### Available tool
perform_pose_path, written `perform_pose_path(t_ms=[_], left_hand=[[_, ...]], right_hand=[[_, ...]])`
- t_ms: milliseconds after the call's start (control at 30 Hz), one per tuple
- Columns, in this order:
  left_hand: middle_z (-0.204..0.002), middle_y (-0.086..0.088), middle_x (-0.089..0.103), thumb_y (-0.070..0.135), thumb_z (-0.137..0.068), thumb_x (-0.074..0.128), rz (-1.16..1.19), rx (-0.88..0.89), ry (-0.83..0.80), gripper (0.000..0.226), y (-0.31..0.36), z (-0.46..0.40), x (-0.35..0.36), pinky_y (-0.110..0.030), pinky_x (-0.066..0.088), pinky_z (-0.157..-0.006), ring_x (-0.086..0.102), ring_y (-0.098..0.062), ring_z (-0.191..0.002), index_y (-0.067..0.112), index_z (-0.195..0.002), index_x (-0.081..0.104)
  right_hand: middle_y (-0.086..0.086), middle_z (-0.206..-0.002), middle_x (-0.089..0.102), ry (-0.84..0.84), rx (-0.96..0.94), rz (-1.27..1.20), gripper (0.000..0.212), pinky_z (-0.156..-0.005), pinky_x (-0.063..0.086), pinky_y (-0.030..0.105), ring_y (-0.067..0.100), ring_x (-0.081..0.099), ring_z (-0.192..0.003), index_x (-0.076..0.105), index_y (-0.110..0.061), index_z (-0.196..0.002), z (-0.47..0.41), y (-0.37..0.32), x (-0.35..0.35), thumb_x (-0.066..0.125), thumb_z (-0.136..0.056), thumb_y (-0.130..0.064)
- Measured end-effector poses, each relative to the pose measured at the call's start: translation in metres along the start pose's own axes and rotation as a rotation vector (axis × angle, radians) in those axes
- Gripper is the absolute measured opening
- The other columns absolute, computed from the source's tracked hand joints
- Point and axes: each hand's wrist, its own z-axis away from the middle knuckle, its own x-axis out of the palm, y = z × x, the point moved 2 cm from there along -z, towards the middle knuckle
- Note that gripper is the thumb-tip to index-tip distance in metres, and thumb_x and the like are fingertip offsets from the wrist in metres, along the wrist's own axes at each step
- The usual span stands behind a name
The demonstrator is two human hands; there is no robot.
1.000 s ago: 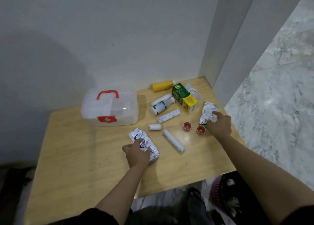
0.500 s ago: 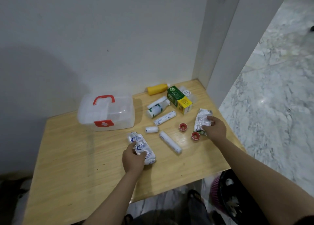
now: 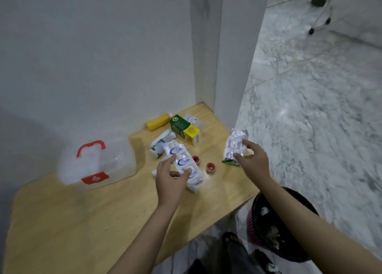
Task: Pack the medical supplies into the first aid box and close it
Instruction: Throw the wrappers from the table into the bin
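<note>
Head view: left hand (image 3: pixel 168 181) fingers pinch a white-and-blue gauze pack (image 3: pixel 184 163), right hand (image 3: pixel 253 161) fingers grip a silver foil packet (image 3: pixel 235 147), both apparently lifted off the wooden table (image 3: pixel 82 222); closed first aid box (image 3: pixel 97 164) stands left.

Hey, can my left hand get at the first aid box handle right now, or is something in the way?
Probably not yet. The left hand is full, gripping the blue-printed white packet. The path to the red handle on the closed first aid box looks open, with only bare table between.
</note>
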Motion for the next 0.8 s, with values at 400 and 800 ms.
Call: perform_pose_path(t_ms=[400, 800], left_hand=[[-0.111, 0.008, 0.048, 0.017, -0.074, 0.076, -0.164, 0.195, -0.703, 0.055, 0.036, 0.061, 0.218, -0.005, 0.041, -0.063, 0.054, -0.001, -0.061, 0.017, -0.126, 0.056], [-0.129, -0.009, 0.047, 0.020, -0.081, 0.068, -0.635, 0.195, -1.098, 0.060, -0.015, 0.121, 0.380, -0.013, 0.030, -0.081, 0.052, -0.022, -0.116, 0.010, -0.136, 0.046]], right_hand=[[0.008, -0.125, 0.062, 0.310, 0.358, 0.038, 0.056, -0.096, 0.046, 0.037, 0.020, 0.058, -0.095, 0.055, -0.010, -0.128, 0.049, 0.125, -0.140, 0.075, -0.075, -0.015], [0.013, -0.141, 0.047, 0.169, 0.739, 0.148, 0.056, -0.102, 0.041, 0.037, 0.029, 0.047, -0.127, 0.037, -0.009, -0.141, 0.064, 0.270, -0.198, 0.056, -0.090, -0.014]])
